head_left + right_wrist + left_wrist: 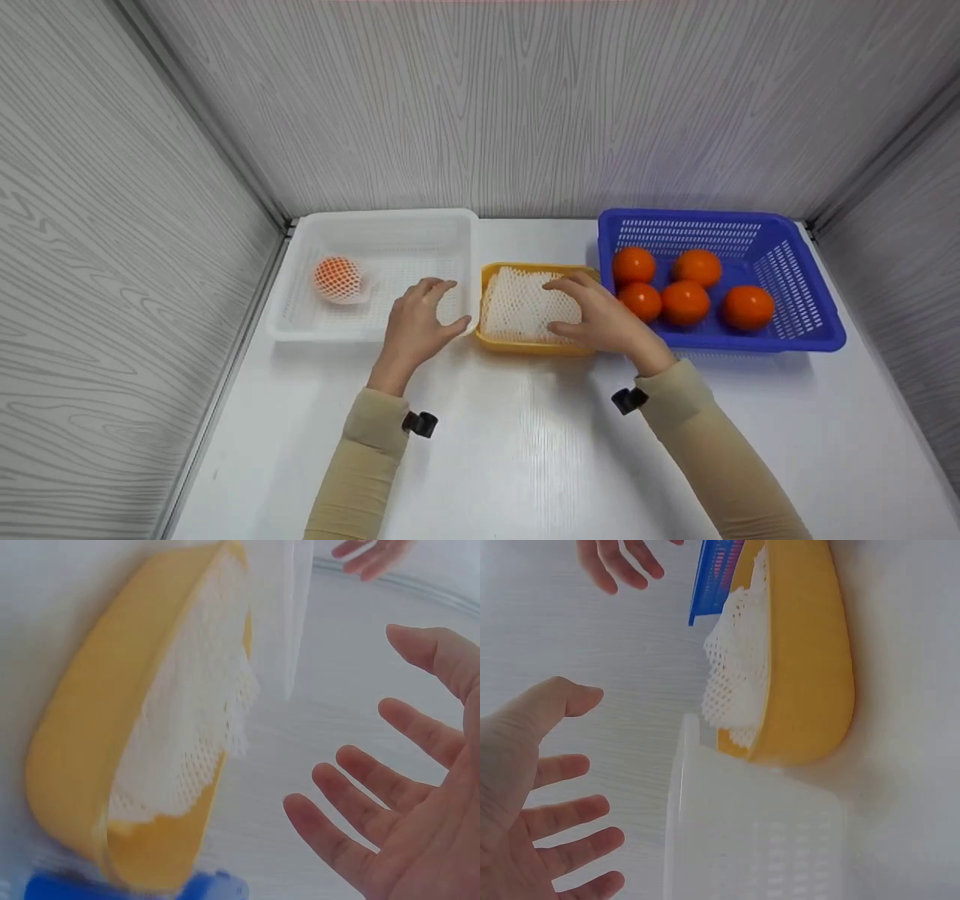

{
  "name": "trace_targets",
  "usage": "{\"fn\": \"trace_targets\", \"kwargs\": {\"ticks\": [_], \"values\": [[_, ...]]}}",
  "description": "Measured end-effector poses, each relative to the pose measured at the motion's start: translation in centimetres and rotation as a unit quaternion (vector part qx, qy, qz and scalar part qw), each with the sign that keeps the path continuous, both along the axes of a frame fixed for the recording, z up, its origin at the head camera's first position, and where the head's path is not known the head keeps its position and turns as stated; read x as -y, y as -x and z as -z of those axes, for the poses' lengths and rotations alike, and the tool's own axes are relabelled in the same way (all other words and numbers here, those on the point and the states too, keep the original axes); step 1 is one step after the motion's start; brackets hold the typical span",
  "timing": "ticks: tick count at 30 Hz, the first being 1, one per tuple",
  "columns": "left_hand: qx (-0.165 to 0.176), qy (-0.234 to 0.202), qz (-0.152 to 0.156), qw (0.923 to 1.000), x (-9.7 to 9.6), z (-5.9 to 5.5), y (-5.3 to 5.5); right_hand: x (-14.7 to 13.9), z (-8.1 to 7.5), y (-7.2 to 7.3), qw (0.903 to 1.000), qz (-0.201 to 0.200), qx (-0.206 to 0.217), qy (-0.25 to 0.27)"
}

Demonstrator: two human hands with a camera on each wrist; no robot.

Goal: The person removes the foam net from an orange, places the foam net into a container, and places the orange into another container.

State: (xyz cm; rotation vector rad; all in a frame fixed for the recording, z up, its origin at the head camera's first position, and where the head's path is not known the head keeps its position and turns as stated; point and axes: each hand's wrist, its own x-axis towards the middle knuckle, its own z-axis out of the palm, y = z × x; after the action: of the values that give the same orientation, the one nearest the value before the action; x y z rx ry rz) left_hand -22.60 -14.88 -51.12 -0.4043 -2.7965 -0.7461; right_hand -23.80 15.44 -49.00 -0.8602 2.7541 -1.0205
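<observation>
My left hand [417, 324] hovers by the right front part of the white basket [375, 334], fingers spread and holding nothing. Above the right side of the yellow basket [536, 348] is my right hand [604, 319], also empty, with its fingers apart. White foam fruit nets [525, 304] lie stacked in the yellow basket; the right wrist view shows the nets [187, 705] reaching over its rim. Inside the white basket, toward its left, sits an orange fruit in a foam net [338, 280].
A blue basket [806, 300] at the right holds several bare orange fruits [685, 302]. The yellow basket stands between the white and blue ones on a white table [517, 450]. Grey wood-grain panels [525, 105] rise at the back and both sides.
</observation>
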Motion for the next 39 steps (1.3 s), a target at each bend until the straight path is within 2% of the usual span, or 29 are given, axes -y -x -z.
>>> {"fn": "trace_targets", "kwargs": {"ticks": [8, 17, 21, 24, 29, 32, 36, 39], "values": [[0.032, 0.042, -0.021, 0.9984, 4.1, -0.9, 1.2, 3.3, 1.3, -1.0, 0.9989, -0.039, -0.026, -0.006], [0.085, 0.019, -0.055, 0.9947, 8.8, -1.9, 2.4, 6.5, 2.4, -2.2, 0.997, -0.057, 0.003, -0.052], [0.108, 0.01, -0.068, 0.9918, 10.3, -2.0, 3.0, 7.5, 3.0, -2.5, 0.996, -0.068, 0.018, -0.055], [0.134, 0.014, -0.078, 0.9878, 11.4, -1.9, 3.6, 8.3, 3.3, -2.8, 0.9954, -0.074, 0.026, -0.055], [0.171, 0.028, -0.089, 0.9809, 12.9, -2.0, 4.5, 9.5, 4.0, -3.2, 0.9948, -0.085, 0.004, -0.056], [0.19, 0.033, -0.096, 0.9766, 13.7, -2.0, 5.0, 10.0, 4.3, -3.3, 0.9947, -0.081, 0.006, -0.063], [0.23, 0.042, -0.097, 0.9674, 14.5, -2.0, 5.6, 10.5, 4.4, -3.4, 0.9946, -0.07, 0.021, -0.073], [0.264, 0.047, -0.091, 0.9591, 15.0, -2.0, 6.1, 10.8, 4.5, -3.4, 0.9947, -0.063, 0.016, -0.08]]}}
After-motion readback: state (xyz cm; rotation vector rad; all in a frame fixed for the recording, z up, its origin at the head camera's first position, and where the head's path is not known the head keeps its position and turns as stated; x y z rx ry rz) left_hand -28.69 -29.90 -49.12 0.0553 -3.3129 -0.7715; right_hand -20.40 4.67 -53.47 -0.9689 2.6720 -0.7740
